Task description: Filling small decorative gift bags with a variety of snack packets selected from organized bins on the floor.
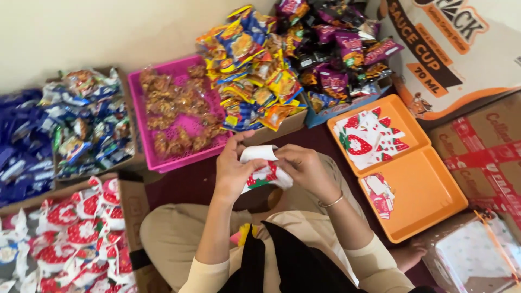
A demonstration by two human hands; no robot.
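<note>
Left hand [232, 172] and right hand [304, 165] both pinch one small strawberry-print bag [265, 171] between them, held over the lap; left thumb and fingers grip its white top edge, right fingers curl on the other side, so both are grasping, neither released; judging by the grip, the bag mouth is being worked open; doing it well probably means rubbing the two layers apart at the top edge with the thumbs, keeping the pull light so the thin film doesn't tear, and holding the bag upright; just right of the right hand sits an orange tray [429, 201] with a stack of the same flat bags [369, 138] in the far half and a few small stickers or cards [379, 194] in the near half; just beyond the hands a pink basket [140, 116] of brown snack packs [176, 116]; beyond that a heap of yellow-blue packets [255, 65] and dark purple packets [336, 49]; far left of the left hand blue packets [24, 144]; near left a box of filled strawberry bags [76, 239]
</note>
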